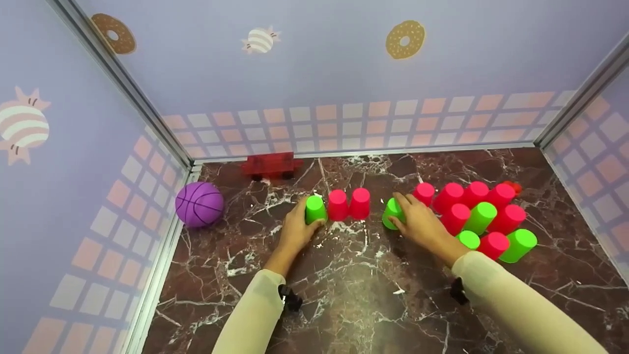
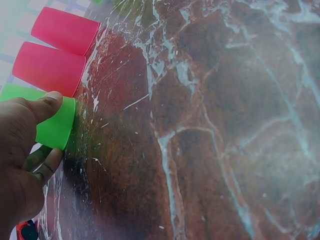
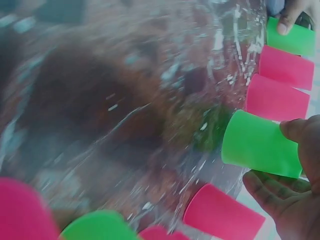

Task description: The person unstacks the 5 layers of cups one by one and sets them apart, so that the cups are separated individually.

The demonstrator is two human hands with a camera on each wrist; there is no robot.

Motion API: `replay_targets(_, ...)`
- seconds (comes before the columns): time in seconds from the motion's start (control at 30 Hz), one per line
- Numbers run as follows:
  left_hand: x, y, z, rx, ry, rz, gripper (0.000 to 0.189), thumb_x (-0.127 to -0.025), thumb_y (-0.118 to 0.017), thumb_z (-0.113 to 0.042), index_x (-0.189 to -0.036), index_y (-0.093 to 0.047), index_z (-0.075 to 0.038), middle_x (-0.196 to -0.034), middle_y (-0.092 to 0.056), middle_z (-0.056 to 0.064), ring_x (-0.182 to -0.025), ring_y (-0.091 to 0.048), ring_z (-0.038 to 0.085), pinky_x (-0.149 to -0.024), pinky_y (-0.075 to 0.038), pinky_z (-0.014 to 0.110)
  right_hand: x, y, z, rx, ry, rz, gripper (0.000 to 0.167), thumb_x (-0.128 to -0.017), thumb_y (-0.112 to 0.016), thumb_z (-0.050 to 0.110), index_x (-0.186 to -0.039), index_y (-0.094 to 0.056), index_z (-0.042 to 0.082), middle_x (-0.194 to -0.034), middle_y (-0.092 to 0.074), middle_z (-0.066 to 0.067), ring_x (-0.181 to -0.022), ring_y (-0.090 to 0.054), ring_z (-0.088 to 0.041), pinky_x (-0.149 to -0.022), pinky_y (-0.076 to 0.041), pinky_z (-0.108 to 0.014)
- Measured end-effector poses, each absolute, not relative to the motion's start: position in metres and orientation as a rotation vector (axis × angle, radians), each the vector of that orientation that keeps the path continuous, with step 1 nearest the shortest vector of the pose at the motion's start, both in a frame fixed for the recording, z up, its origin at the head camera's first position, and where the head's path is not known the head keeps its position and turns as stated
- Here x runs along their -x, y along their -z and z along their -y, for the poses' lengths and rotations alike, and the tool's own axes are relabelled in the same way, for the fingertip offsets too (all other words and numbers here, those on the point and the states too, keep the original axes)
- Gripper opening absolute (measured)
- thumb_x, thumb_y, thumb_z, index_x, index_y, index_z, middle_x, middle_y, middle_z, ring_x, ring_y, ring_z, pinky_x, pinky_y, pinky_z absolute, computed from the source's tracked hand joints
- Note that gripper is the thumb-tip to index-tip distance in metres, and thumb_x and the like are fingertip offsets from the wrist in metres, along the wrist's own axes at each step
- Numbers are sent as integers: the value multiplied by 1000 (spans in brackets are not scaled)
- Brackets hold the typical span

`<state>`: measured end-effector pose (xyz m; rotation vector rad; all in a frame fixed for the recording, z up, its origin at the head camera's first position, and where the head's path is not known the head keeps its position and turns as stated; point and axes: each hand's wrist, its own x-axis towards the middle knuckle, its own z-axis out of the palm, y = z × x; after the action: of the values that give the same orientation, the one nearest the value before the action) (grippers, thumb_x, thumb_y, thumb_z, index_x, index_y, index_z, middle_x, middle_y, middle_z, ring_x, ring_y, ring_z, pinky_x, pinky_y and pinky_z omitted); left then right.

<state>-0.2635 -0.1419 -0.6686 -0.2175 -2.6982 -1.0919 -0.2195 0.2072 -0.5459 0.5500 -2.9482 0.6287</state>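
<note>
My left hand [image 1: 295,227] grips an upside-down green cup [image 1: 315,209], thumb on the near side and fingers round the far left. Two upside-down pink-red cups [image 1: 337,205] stand side by side just right of it. Across a gap from them, my right hand [image 1: 418,221] holds another green cup [image 1: 393,215] between thumb and fingers. Whether that cup touches the floor, I cannot tell. In the left wrist view the thumb lies across the left-hand green cup [image 2: 55,125]. The right wrist view has the thumb and fingers on opposite sides of the other green cup [image 3: 260,144].
To the right stands a cluster of several upside-down pink-red cups [image 1: 511,220] and green cups [image 1: 520,245], close to my right forearm. A purple ball [image 1: 199,204] sits by the left wall. Along the back wall is a red toy vehicle [image 1: 270,165].
</note>
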Motion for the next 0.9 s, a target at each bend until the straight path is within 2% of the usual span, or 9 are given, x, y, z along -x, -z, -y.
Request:
replay_targets(0.2,264,668,142,210,1094,2706,76,-87,-95,-33,-152,-58,-19,-137,-76,14,-125,-75,35,-109,-60,54,219,573,-245,-513,-558,2888,69,-96,-82,22,-152,-53,-5,-130,-66,-32,-103,-73,-55,-88,-61,-72)
replay_targets(0.37,265,668,141,218,1085,2708,76,-87,-95,-32,-152,-58,-18,-137,-76,15,-124,-75,36,-108,-60,54,225,601,-268,-478,-555,2851,65,-93,-83,19,-147,-53,-4,-120,-67,-32,-92,-73,-53,-81,-62,-69)
replay_targets(0.47,264,668,141,219,1078,2706,75,-87,-95,-31,-151,-57,-19,-133,-77,16,-121,-76,36,-105,-61,55,223,598,-271,-474,-538,2844,63,-92,-83,19,-142,-53,-4,-115,-66,-30,-87,-72,-51,-76,-61,-69)
replay_targets(0.7,264,666,140,195,1100,2714,75,-87,-95,-31,-151,-58,-22,-133,-78,13,-122,-76,33,-107,-60,54,203,554,-258,-421,-531,2911,57,-93,-80,14,-138,-55,-10,-111,-65,-33,-90,-71,-53,-81,-61,-70)
replay_targets(0.9,264,667,141,201,1116,2715,76,-87,-95,-30,-152,-57,-22,-133,-78,14,-121,-76,34,-106,-61,54,206,562,-263,-397,-551,2937,63,-93,-80,16,-142,-53,-12,-119,-65,-35,-95,-72,-55,-85,-61,-71)
